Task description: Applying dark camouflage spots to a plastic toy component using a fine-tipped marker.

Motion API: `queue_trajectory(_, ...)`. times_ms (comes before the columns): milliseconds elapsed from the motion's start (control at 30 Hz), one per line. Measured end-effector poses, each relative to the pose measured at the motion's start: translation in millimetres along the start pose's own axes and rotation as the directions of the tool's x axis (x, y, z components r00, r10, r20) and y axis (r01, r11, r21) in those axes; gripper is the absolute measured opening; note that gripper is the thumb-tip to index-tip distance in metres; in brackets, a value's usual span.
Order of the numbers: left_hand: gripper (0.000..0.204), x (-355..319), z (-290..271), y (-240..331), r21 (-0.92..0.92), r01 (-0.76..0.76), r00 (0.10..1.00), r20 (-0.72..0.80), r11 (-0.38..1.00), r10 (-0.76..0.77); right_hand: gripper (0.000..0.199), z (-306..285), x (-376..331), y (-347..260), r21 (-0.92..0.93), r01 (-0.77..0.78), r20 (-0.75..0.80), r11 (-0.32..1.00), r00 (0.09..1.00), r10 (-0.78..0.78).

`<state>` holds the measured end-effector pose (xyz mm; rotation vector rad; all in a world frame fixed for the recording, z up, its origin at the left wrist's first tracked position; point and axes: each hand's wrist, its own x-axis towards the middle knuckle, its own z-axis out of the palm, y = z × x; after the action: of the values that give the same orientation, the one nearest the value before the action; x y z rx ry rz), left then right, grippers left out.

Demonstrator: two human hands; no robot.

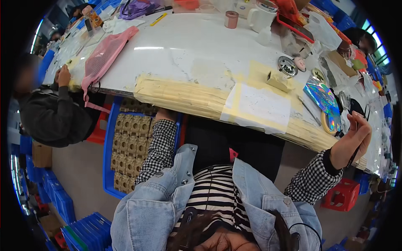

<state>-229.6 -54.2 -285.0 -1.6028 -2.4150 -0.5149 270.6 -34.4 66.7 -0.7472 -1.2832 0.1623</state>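
Note:
My left hand (166,113) reaches under the table's front edge, over the far end of a blue tray (108,167). Its fingers are hidden by the table. Rows of tan-gold blocks (127,146) with round holes fill the tray. Off to the right, my right hand (355,138) is raised above the table's edge with its fingertips drawn together. Whatever they may hold is too small to make out. Closest to that hand are a shiny holographic pouch (322,98) and a round wooden-rimmed item (328,123).
White paper (256,106) is taped on the worn table edge (180,96). Behind it sit a small yellowish block (278,81), a metal dish (287,66), a pink tin (230,19) and a white mug (261,16). A pink mesh bag (109,56) lies left, near a seated person (54,113).

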Motion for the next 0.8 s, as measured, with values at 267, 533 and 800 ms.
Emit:
queue_trajectory(267,0.047,-25,-4,3,0.143,0.076,0.995,0.058,0.987,-0.085,0.040,-24,0,6,-0.060,0.022,0.020,0.998,1.000,-0.021)
queue_trajectory(533,0.045,-47,-12,-1,0.211,0.115,0.991,0.040,0.971,-0.126,0.082,-34,-6,14,-0.301,-0.152,0.111,0.942,0.975,0.193)
queue_trajectory(800,0.042,-51,-17,1,0.254,0.106,0.992,0.041,0.961,-0.120,0.032,-41,-13,40,-0.416,-0.210,0.287,0.885,0.893,0.347)
